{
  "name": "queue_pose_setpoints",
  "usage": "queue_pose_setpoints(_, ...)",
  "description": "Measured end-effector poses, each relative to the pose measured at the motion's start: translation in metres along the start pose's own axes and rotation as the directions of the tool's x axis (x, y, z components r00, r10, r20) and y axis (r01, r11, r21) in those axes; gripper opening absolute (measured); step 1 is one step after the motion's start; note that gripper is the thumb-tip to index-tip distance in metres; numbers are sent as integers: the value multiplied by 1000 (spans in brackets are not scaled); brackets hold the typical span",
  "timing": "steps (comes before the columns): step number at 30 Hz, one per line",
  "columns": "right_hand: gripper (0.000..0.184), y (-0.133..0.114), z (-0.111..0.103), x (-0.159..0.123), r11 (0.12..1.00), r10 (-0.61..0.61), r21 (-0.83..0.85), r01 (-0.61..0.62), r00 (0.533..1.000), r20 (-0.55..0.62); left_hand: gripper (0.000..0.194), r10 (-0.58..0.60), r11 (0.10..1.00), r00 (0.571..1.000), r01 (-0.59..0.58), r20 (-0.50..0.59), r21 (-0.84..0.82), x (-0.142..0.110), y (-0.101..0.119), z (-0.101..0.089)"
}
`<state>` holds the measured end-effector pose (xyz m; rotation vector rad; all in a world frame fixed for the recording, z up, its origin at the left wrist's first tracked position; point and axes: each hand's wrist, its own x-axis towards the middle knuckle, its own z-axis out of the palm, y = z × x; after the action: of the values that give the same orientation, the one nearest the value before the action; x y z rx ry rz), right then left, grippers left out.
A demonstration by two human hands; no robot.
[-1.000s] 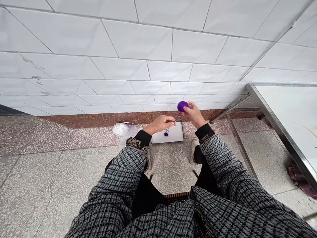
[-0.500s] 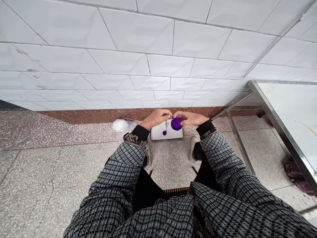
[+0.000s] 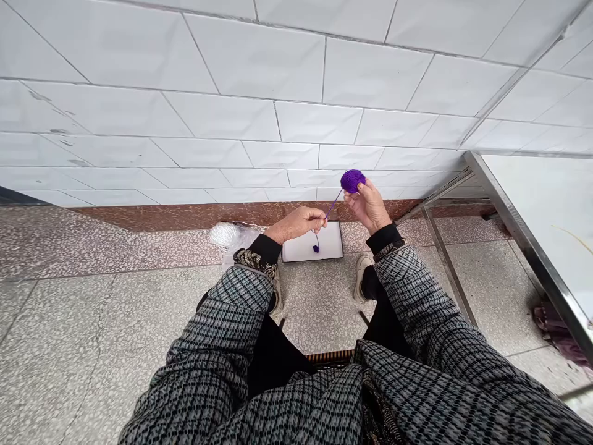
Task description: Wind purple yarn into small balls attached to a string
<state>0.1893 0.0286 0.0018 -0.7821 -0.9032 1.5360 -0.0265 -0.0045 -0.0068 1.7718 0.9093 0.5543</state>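
Observation:
My right hand (image 3: 367, 204) grips a ball of purple yarn (image 3: 353, 181) by its side, raised in front of the tiled wall. From the ball a taut yarn strand (image 3: 334, 204) slants down to my left hand (image 3: 303, 222), whose fingers are pinched on it. Below the left fingers the strand hangs down to a small dark purple clump (image 3: 315, 249). Under that clump is a shallow white box (image 3: 299, 248) with a dark rim, on the floor between my feet. Whether the clump touches the box I cannot tell.
White yarn in clear plastic (image 3: 225, 236) lies on the floor left of the box. A metal-framed table (image 3: 532, 247) stands at the right, with a yellow strand (image 3: 572, 237) on its top. The tiled wall (image 3: 296, 117) rises close ahead.
My right hand has lifted the yarn ball up and to the right, drawing the strand taut. My left hand has shifted slightly right, and the small clump has moved right with the strand.

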Motion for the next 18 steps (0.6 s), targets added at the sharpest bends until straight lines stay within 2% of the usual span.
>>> queue_pose_setpoints(4,37,5,-6,5,994,-52,-107,39,992,-116,19,31,995,999,-35,-45,-91,-1,2,-3)
queue_pose_setpoints(7,36,12,-11,7,947,-54,-322,4,988,-146,21,71,985,997,-72,-15,-155,-5,8,-4)
queue_pose_setpoints(9,37,15,-12,5,833,32,-548,-78,995,-92,22,101,978,995,-100,-3,-182,-7,12,-5)
queue_pose_setpoints(10,37,16,-11,3,750,120,-653,-109,992,-27,23,111,975,994,-111,-11,-192,-7,13,-5)
queue_pose_setpoints(11,37,16,-10,0,670,236,-732,-120,970,57,23,117,972,993,-121,-30,-199,-8,13,-6)
queue_pose_setpoints(12,36,15,-9,-2,617,361,-779,-113,920,153,24,117,971,992,-126,-53,-203,-8,12,-6)
queue_pose_setpoints(13,37,13,-8,-5,602,469,-793,-96,846,253,24,111,971,991,-125,-77,-205,-8,11,-7)
queue_pose_setpoints(15,40,7,-6,-10,662,587,-744,-90,680,439,23,87,972,990,-109,-113,-209,-7,8,-8)
queue_pose_setpoints(16,42,4,-6,-11,710,593,-696,-105,621,512,22,72,973,990,-97,-124,-210,-7,7,-9)
queue_pose_setpoints(17,44,1,-6,-13,758,576,-640,-124,587,569,21,57,974,990,-83,-128,-209,-7,6,-10)
queue_pose_setpoints(18,45,-1,-6,-13,804,542,-577,-145,580,609,21,43,976,991,-69,-126,-207,-6,5,-10)
